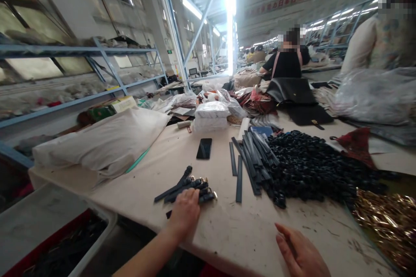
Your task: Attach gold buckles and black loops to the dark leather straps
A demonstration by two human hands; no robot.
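Observation:
My left hand [186, 208] is closed over a small pile of black straps [177, 187] with gold-coloured buckles at their ends. Its fingertips are partly hidden among the straps. My right hand [301, 252] hovers at the table's front edge, fingers stretched out and nothing in it. Between the hands and farther back lie loose flat black strips [255, 156], some fanned in a stack. Beside them spreads a large heap of small black loops [312, 169]. Shiny gold-coloured metal pieces [386, 216] are heaped at the far right.
A phone [204, 149] lies mid-table. White cloth [104, 143] covers something at the left; a plastic-wrapped stack [211, 116] and a black bag [295, 99] stand behind. Below left is a white bin [110, 225] holding dark pieces. Co-workers [287, 60] are at the back and right.

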